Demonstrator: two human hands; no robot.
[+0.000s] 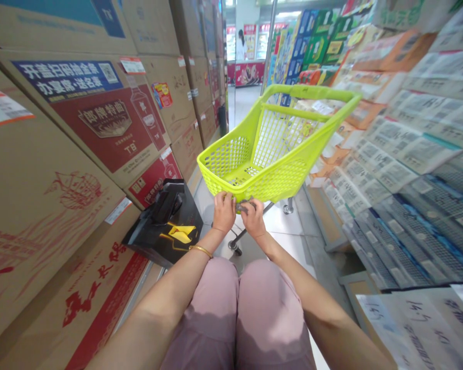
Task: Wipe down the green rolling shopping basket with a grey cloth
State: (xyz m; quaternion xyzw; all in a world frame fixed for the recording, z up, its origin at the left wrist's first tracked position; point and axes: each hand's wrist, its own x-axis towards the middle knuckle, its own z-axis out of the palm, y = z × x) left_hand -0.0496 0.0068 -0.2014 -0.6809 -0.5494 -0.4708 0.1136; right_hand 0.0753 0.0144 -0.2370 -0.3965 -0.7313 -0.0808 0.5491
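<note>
A lime-green plastic shopping cart stands in a narrow store aisle in front of me, its basket holding nothing I can see. My left hand grips the near rim of the basket. My right hand is closed right beside it on the same rim, over a small grey part between the two hands. A gold bangle sits on my left wrist. The cart's metal frame and wheels show under the basket on the tiled floor.
Stacked brown cardboard cartons wall the left side. A black box with a yellow mark juts from the lower left stack. Packaged goods fill the right shelves. A person stands far down the aisle.
</note>
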